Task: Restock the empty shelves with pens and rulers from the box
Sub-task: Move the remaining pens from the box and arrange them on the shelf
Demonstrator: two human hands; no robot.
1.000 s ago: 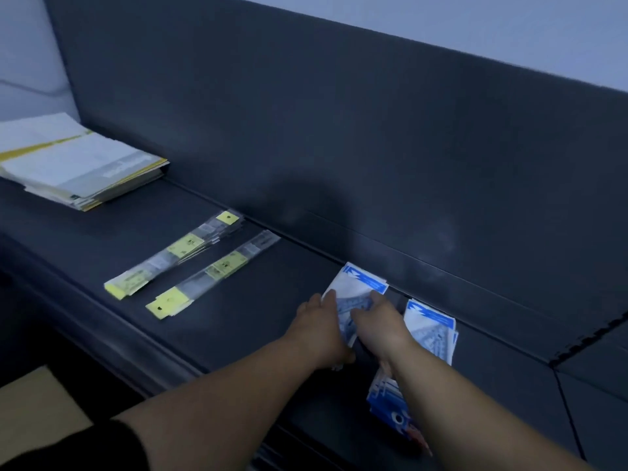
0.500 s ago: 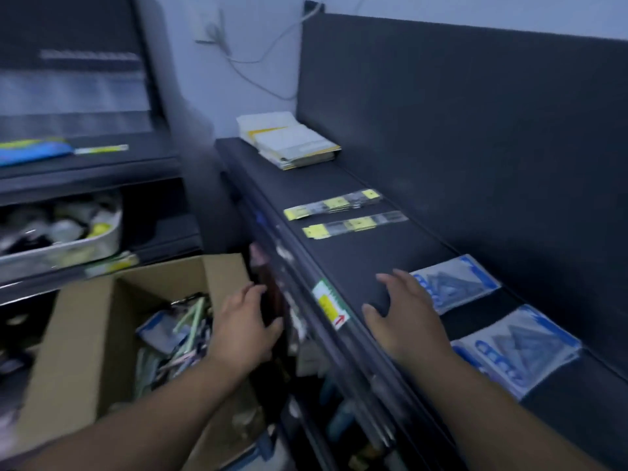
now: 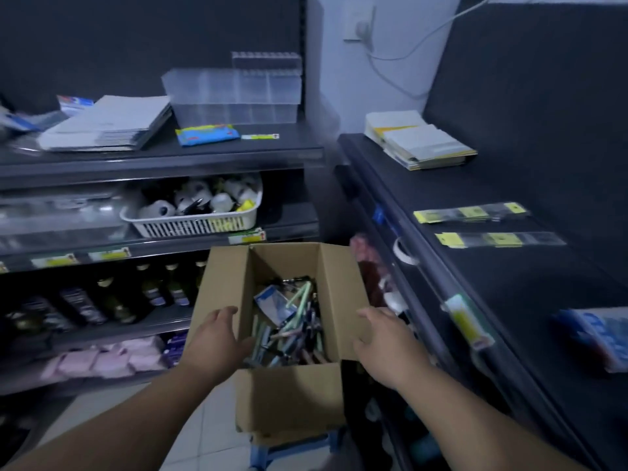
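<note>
Hovering over the open brown cardboard box (image 3: 289, 399) at six o'clock, the left hand (image 3: 214, 341) spreads loose fingers across the left flap, grasping nothing, while the right hand (image 3: 384, 341) sits just beside the right flap with fingers relaxed and empty. Inside the box lie mixed green and dark plastic pens (image 3: 292, 331) beside a blue-and-white packet (image 3: 273, 302). On the dark metal shelf (image 3: 509, 283) at three o'clock rest two clear-sleeved rulers with yellow labels (image 3: 475, 226), with blurred blue-printed packets (image 3: 598, 334) near the right edge and a yellow-and-white booklet stack (image 3: 418, 141) at one o'clock.
</note>
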